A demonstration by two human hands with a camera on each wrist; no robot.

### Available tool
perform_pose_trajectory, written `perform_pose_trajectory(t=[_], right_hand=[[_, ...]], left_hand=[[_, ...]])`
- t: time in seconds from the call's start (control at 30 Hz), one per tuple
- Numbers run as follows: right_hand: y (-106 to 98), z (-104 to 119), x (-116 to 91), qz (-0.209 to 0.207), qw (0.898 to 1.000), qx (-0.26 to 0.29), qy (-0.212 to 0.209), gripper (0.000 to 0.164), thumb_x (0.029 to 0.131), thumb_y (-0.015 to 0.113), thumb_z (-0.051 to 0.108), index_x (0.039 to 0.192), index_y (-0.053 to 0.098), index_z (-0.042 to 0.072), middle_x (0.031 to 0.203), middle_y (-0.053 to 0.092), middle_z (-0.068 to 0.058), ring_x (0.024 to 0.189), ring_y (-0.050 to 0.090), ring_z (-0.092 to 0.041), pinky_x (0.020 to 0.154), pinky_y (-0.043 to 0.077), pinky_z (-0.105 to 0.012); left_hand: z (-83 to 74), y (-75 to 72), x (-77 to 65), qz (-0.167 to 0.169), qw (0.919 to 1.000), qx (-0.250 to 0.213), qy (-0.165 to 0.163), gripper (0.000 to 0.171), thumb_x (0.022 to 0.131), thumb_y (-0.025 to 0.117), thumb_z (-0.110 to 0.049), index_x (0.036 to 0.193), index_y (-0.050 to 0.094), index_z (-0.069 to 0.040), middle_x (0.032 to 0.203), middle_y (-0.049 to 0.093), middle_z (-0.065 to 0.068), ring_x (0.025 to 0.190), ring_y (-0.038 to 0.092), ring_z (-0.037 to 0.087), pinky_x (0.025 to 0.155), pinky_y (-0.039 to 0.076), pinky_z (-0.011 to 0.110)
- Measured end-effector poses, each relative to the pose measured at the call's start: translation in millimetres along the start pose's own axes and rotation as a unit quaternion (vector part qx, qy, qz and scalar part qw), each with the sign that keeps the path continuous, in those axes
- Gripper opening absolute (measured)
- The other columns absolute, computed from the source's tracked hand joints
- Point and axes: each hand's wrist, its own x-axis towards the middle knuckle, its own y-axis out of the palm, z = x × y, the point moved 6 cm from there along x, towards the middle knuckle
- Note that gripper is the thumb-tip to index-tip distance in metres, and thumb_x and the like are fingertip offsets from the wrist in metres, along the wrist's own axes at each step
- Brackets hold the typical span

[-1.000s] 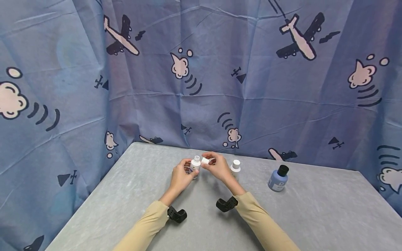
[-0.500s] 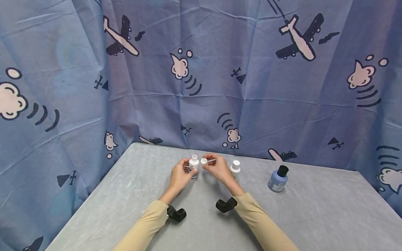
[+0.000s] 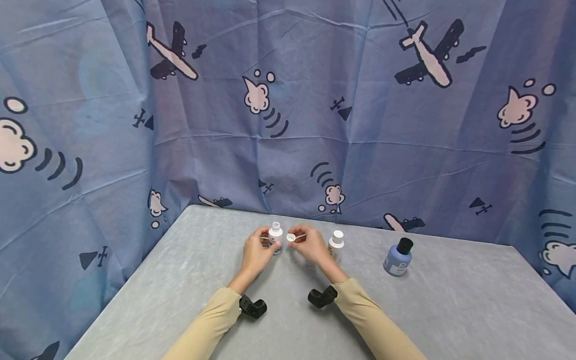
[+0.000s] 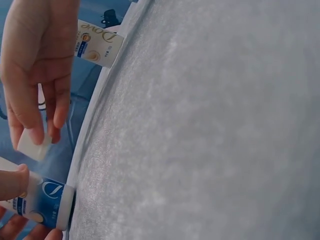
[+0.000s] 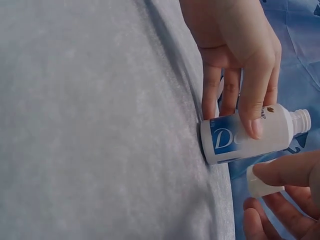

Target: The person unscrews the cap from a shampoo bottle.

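Observation:
My left hand (image 3: 257, 255) grips a white bottle with a blue lower label (image 3: 274, 235), thumb in front and fingers behind. It is upright, its base at the tabletop, and its threaded neck (image 5: 301, 121) is bare. Just right of it, my right hand (image 3: 311, 246) pinches a small white cap (image 3: 291, 238) between thumb and fingers, apart from the bottle. The cap's hollow side faces up in the head view. Beside my right wrist stands a second white bottle (image 3: 335, 245) with its cap on; the left wrist view shows gold lettering on this bottle (image 4: 100, 45).
A blue bottle with a black cap (image 3: 398, 259) stands further right on the grey-covered table (image 3: 450, 300). Behind the table's back edge hangs a blue curtain (image 3: 306, 110) printed with planes.
The cap has turned in my right hand from sideways to hollow side up, and come slightly lower. My left hand and the bottle have shifted slightly left.

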Motion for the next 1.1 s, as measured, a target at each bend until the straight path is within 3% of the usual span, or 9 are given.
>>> perform_pose_trajectory(t=[0.27,0.63,1.1], right_hand=[[4,-3,0,0.012,0.999,-0.036,0.014,0.027,0.070,0.077,0.000,0.096,0.071,0.004,0.094,0.073,-0.015,0.069,0.061,-0.014,0.061,0.047,-0.023],[8,-6,-1,0.036,0.998,-0.042,0.033,0.026,0.072,0.076,-0.001,0.097,0.070,0.002,0.095,0.072,-0.015,0.080,0.067,-0.023,0.072,0.054,-0.032],[14,-15,-3,0.046,0.996,-0.047,0.052,0.026,0.071,0.075,-0.001,0.096,0.070,0.003,0.094,0.072,-0.013,0.080,0.068,-0.021,0.067,0.053,-0.028]], left_hand=[[1.5,-1.4,0.7,-0.008,0.9999,-0.002,-0.007,0.043,0.075,0.079,-0.006,0.113,0.062,0.003,0.101,0.068,0.020,0.089,0.068,0.030,0.077,0.057,0.038],[3.0,-2.0,0.9,-0.006,0.9999,-0.006,-0.011,0.044,0.073,0.080,-0.004,0.113,0.063,0.003,0.105,0.069,0.020,0.090,0.069,0.031,0.077,0.058,0.037],[2.3,-4.6,-1.0,-0.006,0.9999,-0.002,-0.009,0.047,0.074,0.080,-0.005,0.117,0.062,0.002,0.103,0.069,0.018,0.090,0.069,0.031,0.078,0.057,0.039]])
